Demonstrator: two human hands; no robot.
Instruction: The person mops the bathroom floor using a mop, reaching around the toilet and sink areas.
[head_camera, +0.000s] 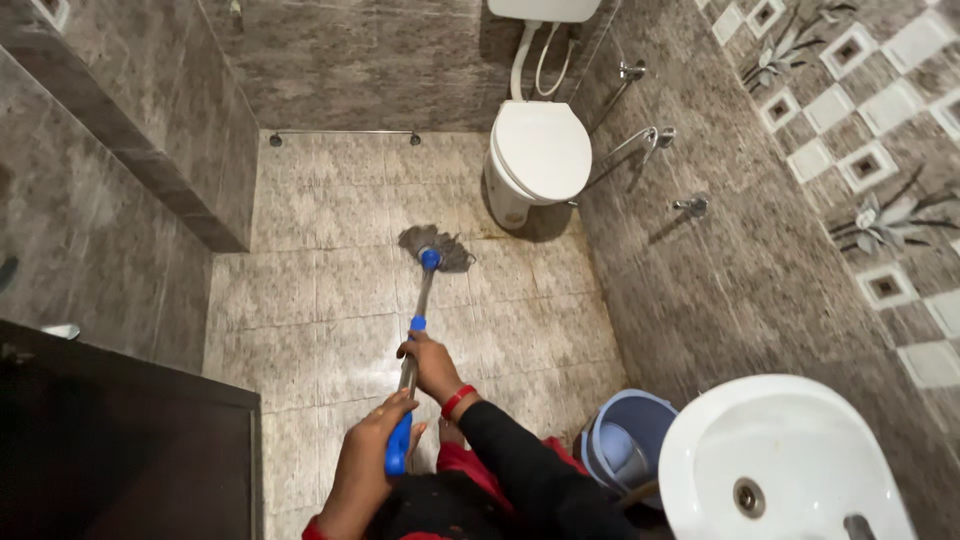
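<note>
- Dark door (120, 440), lower left: it stands beside the grey tiled wall (110, 200), and its top edge runs across the corner of the view.
- Tiled floor (320, 300), centre: beige glossy tiles, bounded at the far end by a metal rail (345, 132) low on the back wall.
- Left hand (365, 455): closed around the blue grip at the near end of the mop handle (412, 350).
- Right hand (432, 365): wrapped around the metal shaft further along, with a red bangle at the wrist and a black sleeve behind it.
- Mop head (435, 247): grey strands spread flat on the floor, just in front of the toilet (540, 150), whose white lid is down.
- Blue bucket (625, 440): it stands on the floor beside the person, partly beneath the white washbasin (770, 460).
- Right wall (740, 260): metal taps project from the tiles.
</note>
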